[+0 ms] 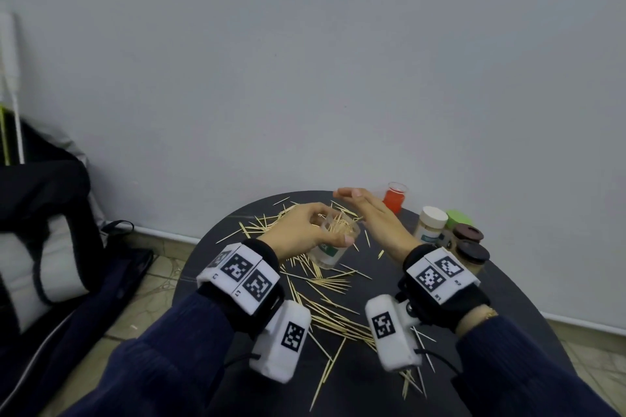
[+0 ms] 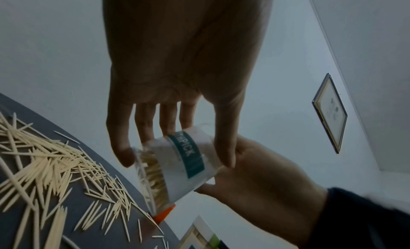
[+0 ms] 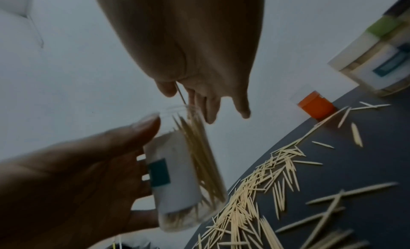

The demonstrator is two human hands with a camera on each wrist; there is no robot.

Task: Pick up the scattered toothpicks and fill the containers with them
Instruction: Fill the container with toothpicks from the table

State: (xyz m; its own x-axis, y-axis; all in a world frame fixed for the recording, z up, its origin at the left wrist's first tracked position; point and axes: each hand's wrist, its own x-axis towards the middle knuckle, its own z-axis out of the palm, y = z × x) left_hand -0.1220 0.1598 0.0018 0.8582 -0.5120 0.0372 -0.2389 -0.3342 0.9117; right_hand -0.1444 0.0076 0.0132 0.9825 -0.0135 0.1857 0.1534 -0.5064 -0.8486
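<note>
A: Gripping what with the left hand (image 1: 306,228)?

B: Wrapping curled fingers (image 2: 145,128) and thumb round a clear container (image 1: 330,247), teal-labelled, tilted, raised off the dark counter (image 1: 508,308).

A: Holding anything inside?

B: Carrying a sheaf of toothpicks (image 3: 199,158), leaning along its wall, tips reaching the open mouth.

A: And the right hand (image 1: 372,217)?

B: Hovering just past the container's mouth, fingers (image 3: 209,105) straight and loosely spread. Showing one thin toothpick (image 3: 180,93) between thumb and fingers in the right wrist view; being pinched or merely dropping, impossible to tell.

A: Lying where, the loose ones?

B: Sprawling as scattered toothpicks (image 1: 325,301) across the counter, beneath and behind both hands, back toward the wrists.

A: Standing beyond the fingertips?

B: Sitting just beyond the right fingertips, an orange-bottomed container (image 1: 394,198). Clustering to the right of that hand: a white-lidded jar (image 1: 432,223), a green lid (image 1: 459,217), two dark-lidded jars (image 1: 471,244).
</note>
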